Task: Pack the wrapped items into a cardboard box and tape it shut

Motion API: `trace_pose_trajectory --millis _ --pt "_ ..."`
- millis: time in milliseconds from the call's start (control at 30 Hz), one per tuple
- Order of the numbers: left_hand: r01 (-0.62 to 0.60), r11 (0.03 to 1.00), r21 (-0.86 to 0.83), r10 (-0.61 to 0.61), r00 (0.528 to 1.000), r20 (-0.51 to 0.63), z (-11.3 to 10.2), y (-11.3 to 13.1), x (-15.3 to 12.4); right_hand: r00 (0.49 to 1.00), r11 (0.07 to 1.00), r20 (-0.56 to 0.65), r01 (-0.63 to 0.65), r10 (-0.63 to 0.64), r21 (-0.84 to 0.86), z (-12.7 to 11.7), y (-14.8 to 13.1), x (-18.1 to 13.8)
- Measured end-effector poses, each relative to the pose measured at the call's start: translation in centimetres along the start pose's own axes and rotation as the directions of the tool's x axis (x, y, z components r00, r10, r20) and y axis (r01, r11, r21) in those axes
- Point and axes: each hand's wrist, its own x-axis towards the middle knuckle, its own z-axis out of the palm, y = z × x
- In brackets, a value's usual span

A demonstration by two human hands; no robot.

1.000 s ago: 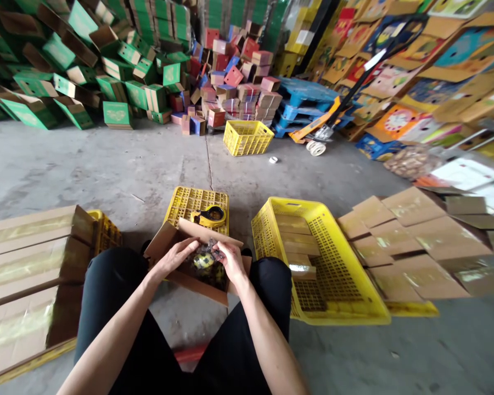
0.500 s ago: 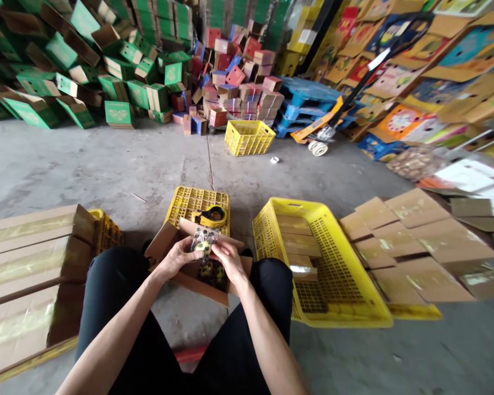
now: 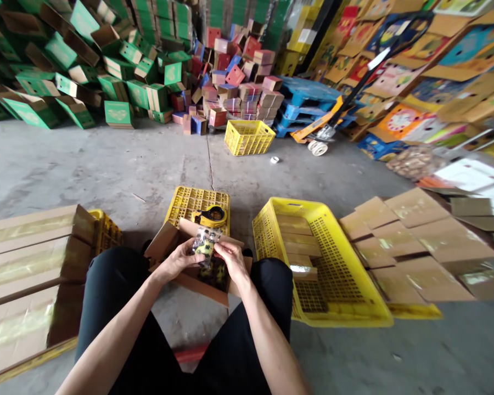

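Note:
Both of my hands hold one small clear plastic packet [image 3: 206,241] with yellow and black pieces inside, raised just above an open cardboard box [image 3: 163,245] between my knees. My left hand [image 3: 180,259] pinches the packet's left edge and my right hand [image 3: 230,259] pinches its right edge. More such packets lie in the box [image 3: 216,274]. Behind the box stands an upturned yellow crate [image 3: 186,201] with a yellow tape dispenser [image 3: 211,216] on it.
A large yellow crate [image 3: 354,299] at my right holds flat cardboard pieces. Folded brown cartons [image 3: 411,241] lie further right, taped cartons [image 3: 24,263] at my left. Green [image 3: 117,114] and red boxes, another yellow crate [image 3: 249,137] and a pallet jack [image 3: 319,134] are beyond.
My hands lifted a packet out of the box and brought it up above the box's far edge; it has since tilted slightly between my fingers.

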Motion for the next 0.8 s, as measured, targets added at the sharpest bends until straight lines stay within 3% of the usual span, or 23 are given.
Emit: trace_pose_trajectory --millis 200,433,567,667,733,800 --pt "0.034 0.991 -0.126 -0.035 0.999 -0.002 -0.2 -0.3 0.1 1.0 0.998 0.023 -0.015 0.013 0.066 0.3 -0.2 0.0" --pt "0.064 0.992 -0.108 -0.06 0.997 0.038 -0.1 0.0 -0.1 0.994 0.994 0.109 -0.028 0.017 0.104 0.4 -0.3 0.1" --pt "0.073 0.997 0.007 -0.073 0.997 0.016 -0.5 -0.2 0.0 0.997 0.995 0.068 -0.03 0.023 0.099 0.3 0.0 0.2" --pt "-0.003 0.991 0.137 -0.002 0.999 0.034 -1.7 0.0 0.3 1.0 0.995 0.015 -0.029 0.027 0.099 0.0 0.2 0.3" --pt "-0.072 0.944 0.321 0.09 0.995 -0.043 -2.8 0.1 0.5 0.999 0.996 -0.034 -0.016 0.019 0.09 -0.2 0.4 0.5" --pt "-0.036 0.819 0.573 0.168 0.969 -0.179 -4.1 0.2 0.5 0.997 0.997 -0.071 -0.006 0.012 0.073 -0.4 0.5 0.6"
